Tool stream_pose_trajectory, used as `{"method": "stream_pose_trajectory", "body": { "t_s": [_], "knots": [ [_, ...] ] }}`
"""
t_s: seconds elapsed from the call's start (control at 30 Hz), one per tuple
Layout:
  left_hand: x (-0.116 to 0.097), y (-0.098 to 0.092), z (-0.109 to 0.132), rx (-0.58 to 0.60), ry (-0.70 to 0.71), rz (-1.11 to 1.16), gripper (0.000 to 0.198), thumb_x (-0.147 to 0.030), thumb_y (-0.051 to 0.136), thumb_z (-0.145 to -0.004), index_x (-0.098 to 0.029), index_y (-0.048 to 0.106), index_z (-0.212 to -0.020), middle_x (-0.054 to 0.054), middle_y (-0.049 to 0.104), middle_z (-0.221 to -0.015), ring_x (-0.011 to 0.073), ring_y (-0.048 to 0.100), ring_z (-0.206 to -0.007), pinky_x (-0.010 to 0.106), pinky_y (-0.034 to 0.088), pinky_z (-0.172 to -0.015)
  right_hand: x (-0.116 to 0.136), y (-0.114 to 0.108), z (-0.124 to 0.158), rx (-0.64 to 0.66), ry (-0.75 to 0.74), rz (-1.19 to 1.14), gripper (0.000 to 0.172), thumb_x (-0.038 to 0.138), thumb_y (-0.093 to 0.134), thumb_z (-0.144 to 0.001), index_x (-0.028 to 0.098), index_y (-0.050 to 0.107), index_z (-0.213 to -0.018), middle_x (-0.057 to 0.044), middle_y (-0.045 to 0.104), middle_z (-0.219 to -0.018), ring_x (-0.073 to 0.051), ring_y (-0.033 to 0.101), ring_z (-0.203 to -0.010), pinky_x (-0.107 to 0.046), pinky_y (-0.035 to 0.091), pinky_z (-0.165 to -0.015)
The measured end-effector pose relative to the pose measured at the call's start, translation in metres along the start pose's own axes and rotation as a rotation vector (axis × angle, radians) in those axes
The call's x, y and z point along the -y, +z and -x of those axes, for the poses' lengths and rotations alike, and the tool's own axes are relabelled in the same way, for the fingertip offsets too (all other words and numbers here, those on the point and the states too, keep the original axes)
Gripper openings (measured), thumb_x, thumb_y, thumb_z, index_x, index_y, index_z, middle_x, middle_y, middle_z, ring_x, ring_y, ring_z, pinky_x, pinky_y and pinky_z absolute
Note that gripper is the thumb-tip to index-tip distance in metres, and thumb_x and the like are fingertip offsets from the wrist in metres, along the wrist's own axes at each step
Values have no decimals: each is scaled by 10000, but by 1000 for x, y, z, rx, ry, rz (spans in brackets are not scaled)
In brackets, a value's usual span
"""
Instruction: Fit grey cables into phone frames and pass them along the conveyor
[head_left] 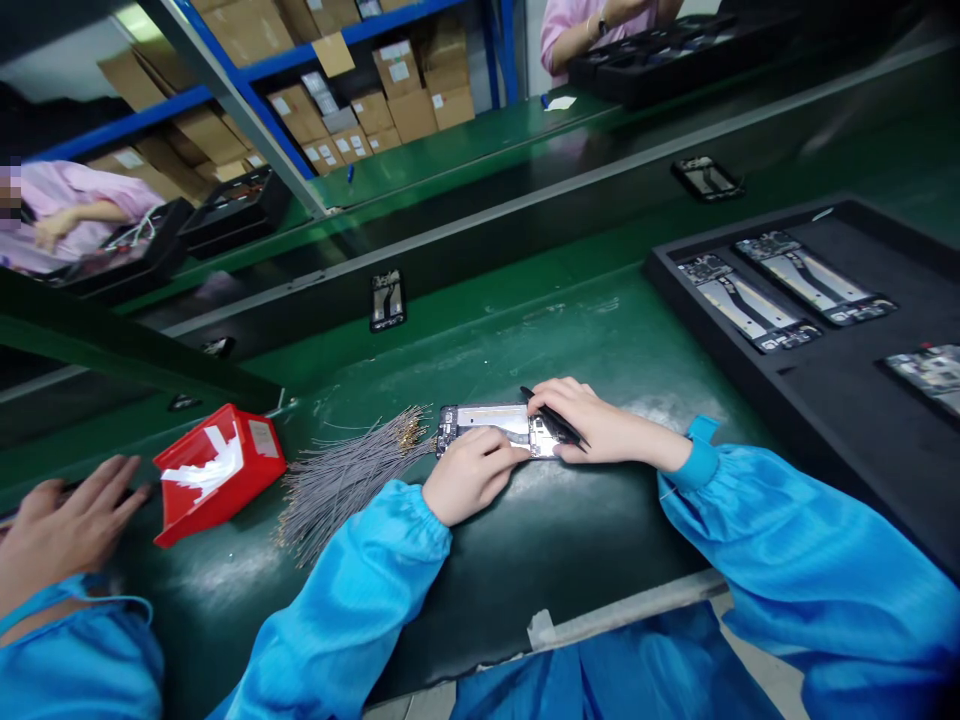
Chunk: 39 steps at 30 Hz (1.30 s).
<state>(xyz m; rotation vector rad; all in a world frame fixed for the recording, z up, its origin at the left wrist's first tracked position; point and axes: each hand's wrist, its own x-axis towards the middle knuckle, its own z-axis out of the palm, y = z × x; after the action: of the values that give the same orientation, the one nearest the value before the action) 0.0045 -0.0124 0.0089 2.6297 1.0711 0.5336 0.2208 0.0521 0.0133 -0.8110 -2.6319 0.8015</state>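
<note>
A phone frame (491,420) with exposed boards lies flat on the dark mat in front of me. My left hand (469,475) is curled over its near edge, fingers closed and pressing it down. My right hand (592,420) rests on the frame's right end and pinches black tweezers (551,420), their tip over the frame. A bundle of thin grey wires (345,480) with gold ends lies fanned out just left of the frame. Both my arms wear blue sleeves.
A red bin (217,470) sits left of the wires, beside a co-worker's hand (64,525). A black tray (810,340) holding phone frames fills the right. More frames (388,300) ride the conveyor beyond. People in pink work at the far benches.
</note>
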Motion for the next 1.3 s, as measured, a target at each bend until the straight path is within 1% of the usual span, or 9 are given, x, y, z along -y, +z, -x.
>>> {"method": "stream_pose_trajectory", "body": {
  "t_s": [0.1, 0.2, 0.33, 0.63, 0.77, 0.87, 1.0, 1.1, 1.3],
  "knots": [
    [6, 0, 3, 12, 6, 64, 307, -168, 356, -877, -199, 609, -1049, 41, 492, -803, 129, 462, -735, 237, 415, -674, 0, -1, 0, -2, 0, -5, 428, 182, 551, -667, 217, 427, -1075, -93, 441, -1139, -261, 383, -1001, -392, 343, -817],
    [7, 2, 2, 2, 5, 59, 312, -197, 360, -891, -242, 617, -1063, 28, 445, -775, 116, 432, -694, 219, 400, -640, 0, 0, 0, -4, 8, 5, 408, 203, 558, -679, 215, 429, -1066, -93, 439, -1132, -258, 382, -997, -394, 340, -818],
    [8, 5, 0, -20, 14, 37, 296, -225, 375, -900, -251, 618, -1067, 19, 416, -753, 112, 407, -683, 208, 376, -618, 0, 1, -2, -2, 13, 21, 407, 217, 566, -676, 220, 430, -1059, -95, 435, -1125, -261, 383, -981, -393, 343, -798],
    [8, 4, 0, -25, 46, 9, 292, -226, 372, -902, -229, 630, -1040, 19, 414, -739, 112, 397, -674, 210, 364, -610, 1, 5, -8, 12, 54, 80, 479, 168, 574, -586, 219, 432, -1040, -89, 440, -1104, -265, 382, -955, -377, 331, -771],
    [6, 4, -1, -17, 41, -7, 290, -220, 371, -898, -221, 633, -1022, 23, 423, -742, 115, 406, -674, 214, 380, -617, 1, 6, -7, 3, 53, 70, 472, 180, 575, -595, 221, 429, -1042, -93, 433, -1115, -266, 382, -952, -370, 325, -764],
    [5, 4, -1, -12, 37, -16, 288, -197, 371, -882, -209, 628, -1012, 31, 444, -754, 126, 427, -689, 228, 402, -635, 3, 7, -7, -19, 62, 76, 443, 228, 591, -622, 219, 432, -1035, -97, 436, -1107, -266, 384, -943, -372, 322, -760],
    [5, 3, -1, -39, -13, 125, 283, -119, 369, -826, -147, 615, -965, 51, 505, -789, 134, 486, -736, 243, 436, -689, 7, 8, -10, -40, 76, 104, 410, 273, 607, -649, 216, 438, -1019, -90, 449, -1073, -257, 386, -926, -365, 319, -752],
    [5, 2, -1, -55, -37, 221, 256, -109, 389, -801, -145, 621, -903, 45, 529, -781, 123, 510, -718, 233, 443, -688, 8, 8, -12, -31, 86, 113, 396, 288, 615, -657, 218, 438, -1004, -84, 447, -1061, -251, 385, -921, -359, 318, -745],
    [6, 1, -2, -38, -55, 271, 252, -102, 415, -777, -151, 635, -888, 42, 544, -778, 123, 522, -713, 229, 439, -675, 6, 6, -16, 29, 109, 138, 389, 324, 623, -666, 216, 446, -995, -70, 445, -1028, -242, 384, -909, -349, 315, -735]
  ]
}}
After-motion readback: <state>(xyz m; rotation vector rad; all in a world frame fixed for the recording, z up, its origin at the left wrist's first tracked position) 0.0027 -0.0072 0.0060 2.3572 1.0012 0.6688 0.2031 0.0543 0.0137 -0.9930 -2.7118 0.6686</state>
